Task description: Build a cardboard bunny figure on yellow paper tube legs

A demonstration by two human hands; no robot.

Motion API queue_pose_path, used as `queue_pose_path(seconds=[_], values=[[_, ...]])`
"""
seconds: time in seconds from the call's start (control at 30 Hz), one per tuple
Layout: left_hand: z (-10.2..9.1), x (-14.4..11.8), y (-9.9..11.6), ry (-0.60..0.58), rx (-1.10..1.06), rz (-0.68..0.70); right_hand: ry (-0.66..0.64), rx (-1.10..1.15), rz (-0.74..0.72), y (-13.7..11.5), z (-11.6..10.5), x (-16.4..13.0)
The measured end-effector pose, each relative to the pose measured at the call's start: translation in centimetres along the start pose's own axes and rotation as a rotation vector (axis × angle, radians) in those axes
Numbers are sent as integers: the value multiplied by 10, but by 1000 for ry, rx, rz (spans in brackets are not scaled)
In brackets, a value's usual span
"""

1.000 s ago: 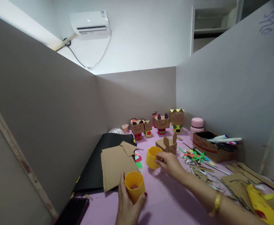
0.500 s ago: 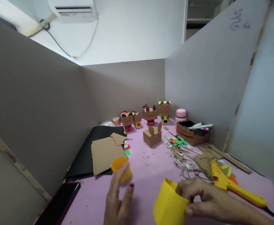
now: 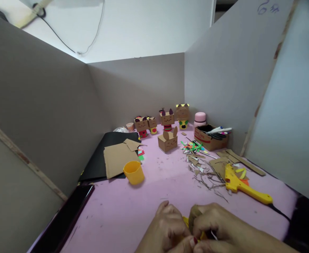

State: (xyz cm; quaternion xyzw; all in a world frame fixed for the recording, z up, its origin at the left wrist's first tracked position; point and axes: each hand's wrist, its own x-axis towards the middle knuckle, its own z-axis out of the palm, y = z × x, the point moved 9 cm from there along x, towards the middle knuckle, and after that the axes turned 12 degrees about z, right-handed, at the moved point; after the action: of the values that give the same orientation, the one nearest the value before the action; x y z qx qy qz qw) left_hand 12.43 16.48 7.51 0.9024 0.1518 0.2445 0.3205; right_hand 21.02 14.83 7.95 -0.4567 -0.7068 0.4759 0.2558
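Note:
At the bottom of the head view, my left hand (image 3: pixel 167 227) and my right hand (image 3: pixel 218 225) meet with fingers closed on a yellow paper tube (image 3: pixel 185 221). Only small bits of the tube show between the fingers; the hands hide the rest. A red-painted nail shows where the fingertips come together. Beyond my left hand, a second, orange-yellow paper tube (image 3: pixel 137 174) stands on the table by itself. A yellow glue gun (image 3: pixel 249 189) lies beyond my right hand, its cord trailing toward the right edge.
Cardboard and paper scraps (image 3: pixel 199 165) litter the right side near an open box (image 3: pixel 209 137) of pens. A small cardboard box with ears (image 3: pixel 168 141) stands mid-table, with several cardboard figures (image 3: pixel 167 118) behind. Cardboard sheets (image 3: pixel 119 160) and a phone (image 3: pixel 64 218) lie left. Grey partitions (image 3: pixel 138 84) enclose the table.
My left hand has left the spot by the standing tube and joined my right hand on the yellow one. The held tube is lower and mostly covered now. The view has tilted down.

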Motion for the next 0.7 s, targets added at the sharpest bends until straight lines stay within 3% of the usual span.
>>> queue_pose_path(seconds=[0.1, 0.2, 0.27, 0.33, 0.5, 0.7], values=[[4, 2, 10, -56, 160, 89, -42, 28, -1, -7, 9, 0], [5, 5, 21, -139, 154, 117, -106, 47, 22, -13, 13, -2], [6, 3, 21, -250, 115, 38, -156, 65, 1, -20, 16, -4], [3, -2, 21, -287, 87, 1, -192, 79, -15, -22, 17, -5], [-8, -16, 15, -212, 37, 48, -189, 77, -2, -11, 15, -3], [-8, -20, 14, -219, 9, 10, -198, 17, 58, -6, 18, 1]])
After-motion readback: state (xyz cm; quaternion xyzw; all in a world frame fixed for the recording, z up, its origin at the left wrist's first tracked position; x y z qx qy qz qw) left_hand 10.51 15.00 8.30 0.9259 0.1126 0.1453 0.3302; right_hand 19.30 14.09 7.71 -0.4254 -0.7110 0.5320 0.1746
